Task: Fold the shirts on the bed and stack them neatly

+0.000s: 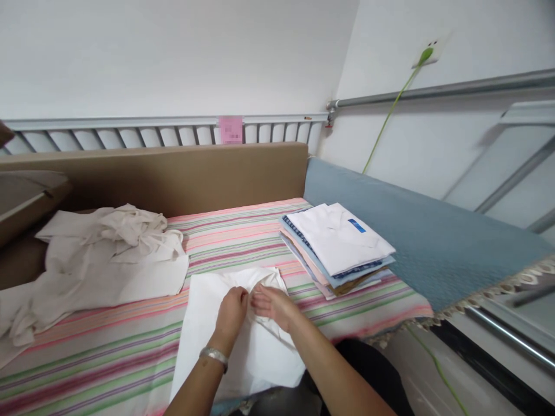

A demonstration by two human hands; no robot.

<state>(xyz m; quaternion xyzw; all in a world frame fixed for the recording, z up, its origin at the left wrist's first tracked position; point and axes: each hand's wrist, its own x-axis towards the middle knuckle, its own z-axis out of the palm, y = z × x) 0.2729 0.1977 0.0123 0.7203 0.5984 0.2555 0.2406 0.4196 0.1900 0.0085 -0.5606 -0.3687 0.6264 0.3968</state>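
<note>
1. In the head view, a plain white cloth garment point(264, 367) is laid at the near edge of a pink, green and purple striped cloth sheet point(130, 341), directly before the person, presumably so that it can be reached by both hands without stretching.

2. The left hand point(235, 303), above a wide silver metal bracelet point(214, 357), is set at the garment's upper middle. Its fingers are drawn in narrow against the fabric; whether a fold is pinched cannot be told, since the fingertips are hidden.

3. The right hand point(272, 304) is placed just beside it, with the fingers extended and loosely spread. The ruffled upper part of the garment is met from both sides, likely so that the fabric there can be controlled evenly.

4. To the right of the garment, a neat stack of folded white, blue, pink and brown fabric pieces point(340, 245) is set apart, probably so that its flat folds are not disturbed. It is topped by a white folded shirt with a small blue label point(356, 225), which is left facing up.

5. To the left, a rumpled off-white cloth heap point(113, 260) is spread loosely near a long brown padded board point(225, 179), well away from the stack, so mixing seems to be avoided.
</note>
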